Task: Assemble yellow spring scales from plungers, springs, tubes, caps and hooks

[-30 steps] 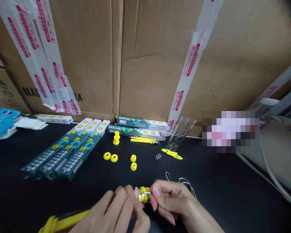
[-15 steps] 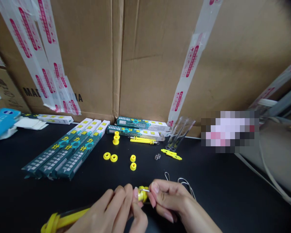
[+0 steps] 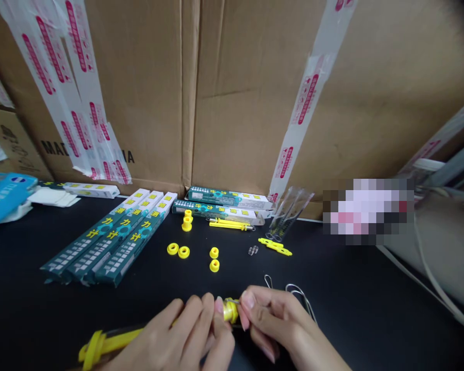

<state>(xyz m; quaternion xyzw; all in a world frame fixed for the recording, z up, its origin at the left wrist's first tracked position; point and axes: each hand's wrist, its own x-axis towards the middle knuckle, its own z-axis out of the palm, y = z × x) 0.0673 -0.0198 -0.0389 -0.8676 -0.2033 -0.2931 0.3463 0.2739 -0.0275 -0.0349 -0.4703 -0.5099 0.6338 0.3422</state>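
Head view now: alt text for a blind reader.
The left hand holds a yellow-ended clear tube while the right hand pinches thin metal wire at its end. Beyond, small yellow collars and green-and-white boxes lie on a black table.

a clear yellow-ended tube point(image 3: 124, 338) is held slanted, a thin metal wire point(image 3: 232, 301) at its right end.

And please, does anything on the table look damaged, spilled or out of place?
Nothing looks spilled. At left, the three slanted boxes have ragged near ends, perhaps opened or worn. At right, a pixelated patch hides something.
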